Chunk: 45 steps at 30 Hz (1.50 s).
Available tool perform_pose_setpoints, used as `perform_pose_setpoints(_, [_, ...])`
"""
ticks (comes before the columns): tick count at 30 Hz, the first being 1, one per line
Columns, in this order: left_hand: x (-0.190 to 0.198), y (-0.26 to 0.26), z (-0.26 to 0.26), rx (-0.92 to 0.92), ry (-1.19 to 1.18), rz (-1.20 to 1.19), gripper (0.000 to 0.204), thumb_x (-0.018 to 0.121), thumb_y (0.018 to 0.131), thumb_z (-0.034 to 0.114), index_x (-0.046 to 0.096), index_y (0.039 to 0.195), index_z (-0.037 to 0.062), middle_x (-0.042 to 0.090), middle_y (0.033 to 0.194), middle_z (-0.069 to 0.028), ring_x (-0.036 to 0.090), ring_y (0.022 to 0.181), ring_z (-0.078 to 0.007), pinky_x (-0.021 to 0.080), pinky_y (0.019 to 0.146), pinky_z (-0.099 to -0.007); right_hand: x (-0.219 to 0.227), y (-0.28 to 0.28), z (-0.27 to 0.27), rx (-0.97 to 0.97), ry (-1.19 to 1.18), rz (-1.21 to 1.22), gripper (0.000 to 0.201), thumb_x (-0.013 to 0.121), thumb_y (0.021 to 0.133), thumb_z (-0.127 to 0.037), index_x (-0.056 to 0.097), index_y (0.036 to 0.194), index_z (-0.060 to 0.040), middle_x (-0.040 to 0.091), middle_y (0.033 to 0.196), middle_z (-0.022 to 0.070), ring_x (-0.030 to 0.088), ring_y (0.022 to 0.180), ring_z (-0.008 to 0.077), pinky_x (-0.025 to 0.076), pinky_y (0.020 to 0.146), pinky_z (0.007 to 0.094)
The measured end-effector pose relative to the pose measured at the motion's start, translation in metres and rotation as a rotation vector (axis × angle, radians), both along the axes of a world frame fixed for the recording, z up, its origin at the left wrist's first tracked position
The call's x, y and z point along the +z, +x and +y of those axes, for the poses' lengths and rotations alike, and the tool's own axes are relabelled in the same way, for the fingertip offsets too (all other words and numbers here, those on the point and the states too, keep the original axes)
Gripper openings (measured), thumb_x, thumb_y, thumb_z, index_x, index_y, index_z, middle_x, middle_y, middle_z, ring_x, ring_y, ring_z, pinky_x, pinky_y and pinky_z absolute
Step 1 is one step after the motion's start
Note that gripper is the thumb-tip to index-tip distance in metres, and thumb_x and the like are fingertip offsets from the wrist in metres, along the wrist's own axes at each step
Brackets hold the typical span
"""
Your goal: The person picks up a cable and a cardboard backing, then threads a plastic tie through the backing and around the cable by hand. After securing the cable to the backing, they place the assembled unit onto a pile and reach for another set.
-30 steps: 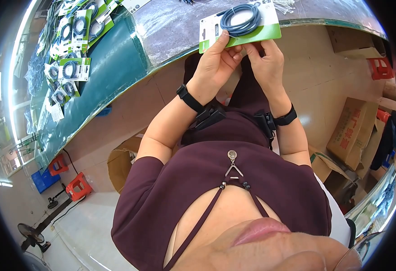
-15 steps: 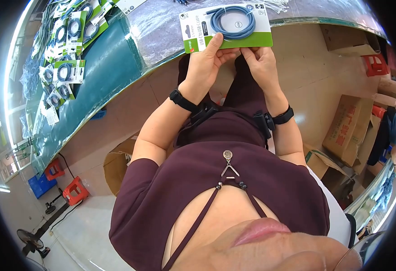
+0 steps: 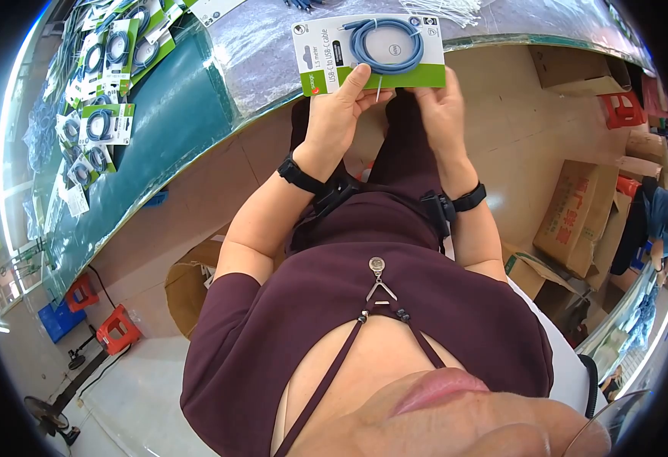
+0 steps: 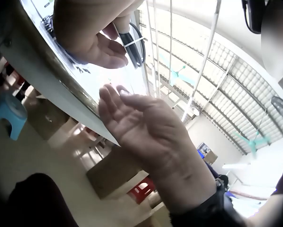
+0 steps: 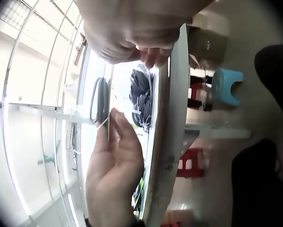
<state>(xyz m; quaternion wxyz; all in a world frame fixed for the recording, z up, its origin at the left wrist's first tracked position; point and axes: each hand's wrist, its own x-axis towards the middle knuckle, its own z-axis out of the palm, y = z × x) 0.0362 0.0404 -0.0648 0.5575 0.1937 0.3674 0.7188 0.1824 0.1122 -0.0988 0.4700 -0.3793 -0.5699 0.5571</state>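
In the head view, a coiled blue-grey USB-C cable (image 3: 358, 55) is mounted on a white and green retail card (image 3: 309, 47). My left hand (image 3: 330, 122) pinches the card's lower left part, thumb on its front face. A thin pale tie end (image 3: 379, 90) hangs below the coil beside that thumb. My right hand (image 3: 442, 114), slightly blurred, is close to the card's lower right corner; part of it is hidden behind the card. Seen in the left wrist view, its fingers (image 4: 108, 101) are loosely bent, with nothing visible between them and the thumb.
Several carded cables (image 3: 99, 123) lie piled on the green table covering (image 3: 174, 114) at left. Loose white ties (image 3: 444, 9) lie farther back. Cardboard boxes (image 3: 578, 213) and red stools (image 3: 623, 111) stand on the floor at right.
The card has shifted left and slightly down, and its printed face has turned toward the head camera. My right hand has moved to the card's lower right corner. The tie end now shows.
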Motion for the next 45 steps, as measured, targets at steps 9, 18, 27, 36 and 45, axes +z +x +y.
perform_pose_setpoints(9, [-0.004,0.003,0.0,0.043,0.046,0.117,0.024,0.058,0.092,0.007,0.054,0.114,-0.0018,0.062,0.104,-0.0117,0.066,0.088,-0.0223,0.06,0.074,-0.0357,0.075,0.013,0.019,0.135,1.141,-0.632,0.033,0.068,0.074,0.0,0.063,0.104,-0.0103,0.063,0.101,0.002,0.056,0.097,0.0202,0.044,0.085,0.0315])
perform_pose_setpoints(18, [-0.008,0.005,-0.004,0.044,0.085,0.107,0.024,0.054,0.094,0.009,0.051,0.116,-0.0013,0.063,0.104,-0.0124,0.065,0.093,-0.0253,0.058,0.079,-0.0396,0.044,0.002,0.015,0.056,1.209,-0.584,0.027,0.072,0.069,-0.004,0.068,0.094,-0.0122,0.063,0.098,-0.0013,0.055,0.096,0.0202,0.043,0.085,0.0324])
perform_pose_setpoints(27, [-0.009,0.0,-0.002,0.06,0.121,0.038,0.023,0.057,0.093,0.011,0.053,0.113,-0.0012,0.062,0.105,-0.0115,0.065,0.091,-0.0212,0.058,0.075,-0.0349,0.052,0.002,0.0,0.005,1.278,-0.514,0.023,0.072,0.069,-0.004,0.068,0.09,-0.0128,0.062,0.099,-0.001,0.053,0.096,0.02,0.044,0.083,0.0319])
perform_pose_setpoints(36, [-0.017,0.005,-0.003,0.034,0.129,-0.001,0.03,0.057,0.094,0.021,0.051,0.117,0.0023,0.061,0.108,-0.0087,0.063,0.097,-0.0204,0.055,0.08,-0.0343,0.04,-0.003,-0.003,-0.027,1.182,-0.37,0.022,0.074,0.066,-0.002,0.067,0.085,-0.0104,0.061,0.1,0.0003,0.052,0.097,0.0214,0.045,0.082,0.0322])
perform_pose_setpoints(45, [-0.014,0.007,-0.002,-0.018,0.255,-0.018,0.035,0.055,0.095,0.025,0.049,0.12,0.0025,0.059,0.112,-0.0091,0.062,0.099,-0.021,0.054,0.085,-0.0371,0.039,0.002,0.0,-0.028,1.157,-0.35,0.019,0.074,0.066,0.0,0.066,0.082,-0.0092,0.062,0.099,0.0013,0.055,0.095,0.023,0.047,0.081,0.0322])
